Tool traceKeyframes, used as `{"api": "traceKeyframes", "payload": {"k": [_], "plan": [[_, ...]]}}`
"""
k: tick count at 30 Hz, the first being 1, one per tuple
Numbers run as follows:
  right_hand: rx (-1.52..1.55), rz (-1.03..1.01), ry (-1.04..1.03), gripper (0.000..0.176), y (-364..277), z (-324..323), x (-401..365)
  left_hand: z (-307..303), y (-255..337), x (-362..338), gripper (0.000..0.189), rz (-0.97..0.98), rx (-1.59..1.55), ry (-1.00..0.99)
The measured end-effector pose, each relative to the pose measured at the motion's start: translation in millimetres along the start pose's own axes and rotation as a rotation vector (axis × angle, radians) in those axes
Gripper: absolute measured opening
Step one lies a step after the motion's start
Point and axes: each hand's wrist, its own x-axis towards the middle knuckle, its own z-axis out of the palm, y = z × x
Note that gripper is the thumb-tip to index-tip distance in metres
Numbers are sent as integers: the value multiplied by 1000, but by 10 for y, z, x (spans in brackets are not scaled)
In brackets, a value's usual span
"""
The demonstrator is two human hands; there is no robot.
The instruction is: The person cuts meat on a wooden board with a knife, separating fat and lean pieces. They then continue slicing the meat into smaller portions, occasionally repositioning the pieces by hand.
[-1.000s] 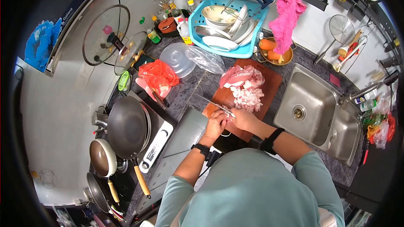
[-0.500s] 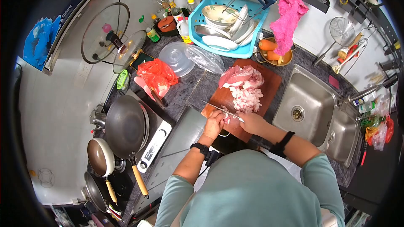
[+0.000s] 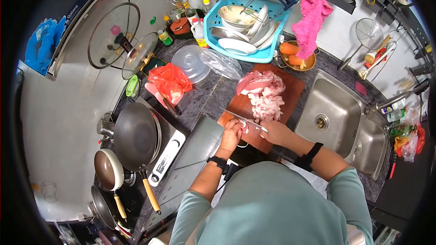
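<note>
A brown cutting board (image 3: 294, 91) lies on the dark counter beside the sink. Large slabs of raw pink meat (image 3: 256, 81) sit at its far end, with a heap of cut pieces (image 3: 268, 105) below them. My right hand (image 3: 274, 132) grips a knife (image 3: 243, 119) whose blade lies across the board's near left corner. My left hand (image 3: 232, 134) presses down on a small piece of meat (image 3: 245, 127) right under the blade.
A steel double sink (image 3: 334, 113) lies right of the board. A blue dish rack (image 3: 243, 29) with plates stands behind, next to a red plastic bag (image 3: 170, 80) and a clear lid (image 3: 193, 63). A wok (image 3: 136, 136) and pans stand on the left.
The knife and my right hand have shifted slightly to the right along the board's near edge. My left hand stays on the meat piece.
</note>
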Motion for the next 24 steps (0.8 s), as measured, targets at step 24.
{"api": "traceKeyframes", "payload": {"k": [24], "plan": [[203, 45, 242, 28, 81, 59, 32, 334, 166, 207, 21, -293, -115, 147]]}}
